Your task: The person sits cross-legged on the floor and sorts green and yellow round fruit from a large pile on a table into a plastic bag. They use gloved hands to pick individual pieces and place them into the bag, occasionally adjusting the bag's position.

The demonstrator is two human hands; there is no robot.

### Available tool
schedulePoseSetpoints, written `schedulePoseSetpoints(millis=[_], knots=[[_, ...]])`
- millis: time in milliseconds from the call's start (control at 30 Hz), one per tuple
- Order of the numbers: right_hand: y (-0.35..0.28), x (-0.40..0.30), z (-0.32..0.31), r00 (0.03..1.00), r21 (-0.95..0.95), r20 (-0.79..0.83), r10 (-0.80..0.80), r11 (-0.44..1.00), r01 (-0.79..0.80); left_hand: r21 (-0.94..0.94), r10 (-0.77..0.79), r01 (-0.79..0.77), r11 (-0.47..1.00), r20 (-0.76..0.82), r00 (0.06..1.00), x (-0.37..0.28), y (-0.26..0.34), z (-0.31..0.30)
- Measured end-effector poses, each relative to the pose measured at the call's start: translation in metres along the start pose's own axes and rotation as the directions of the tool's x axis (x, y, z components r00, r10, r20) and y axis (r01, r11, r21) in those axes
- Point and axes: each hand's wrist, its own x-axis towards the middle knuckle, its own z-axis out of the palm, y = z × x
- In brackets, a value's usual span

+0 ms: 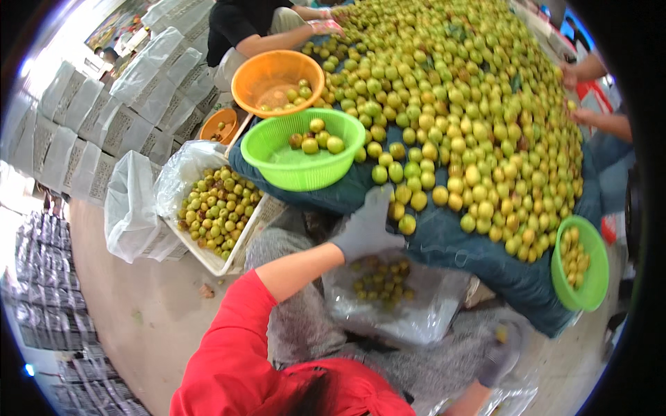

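My left hand (368, 226), in a grey glove, reaches to the near edge of a heap of round yellow-green fruits (468, 130) that look like jujubes. Its thumb and fingers are spread beside the closest fruits; whether they touch is unclear. At lower right my right hand (500, 356), also gloved in grey and blurred by motion, has a yellowish fruit (501, 333) at its fingers. Between my knees sits a container lined with clear plastic (406, 322), with several fruits (384, 283) inside. The heap lies on dark blue padded cloth (452, 249).
A light green basket (299, 174) and an orange basket (255, 78) stand left of the heap. Another green basket (580, 296) hangs at the right edge. A fruit-filled white crate (221, 268) and stacked lined crates (130, 125) are at left. Co-workers' hands (325, 26) (585, 115) flank the heap.
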Motion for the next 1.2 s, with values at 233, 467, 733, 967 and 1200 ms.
schedulePoseSetpoints(millis=[233,467,733,967,1200], knots=[[-0.072,0.124,0.213,0.795,0.550,0.568,0.211,0.622,-0.558,-0.047,-0.200,0.207,0.977,0.115,0.973,0.025,0.011,0.010],[-0.082,0.155,0.257,0.670,0.582,0.740,0.062,0.439,-0.684,-0.226,-0.117,0.167,0.960,0.220,0.968,0.046,-0.022,0.029],[-0.067,0.158,0.251,0.622,0.483,0.740,0.258,0.440,-0.757,-0.370,-0.091,0.246,0.896,0.388,0.917,0.052,-0.022,0.021],[-0.069,0.167,0.251,0.565,0.505,0.823,0.067,0.371,-0.780,-0.519,-0.043,0.178,0.836,0.263,0.964,0.051,-0.027,0.046],[-0.077,0.189,0.241,0.391,0.269,0.899,0.194,0.459,-0.847,-0.536,-0.205,0.369,0.759,0.341,0.918,0.069,-0.021,0.035]])
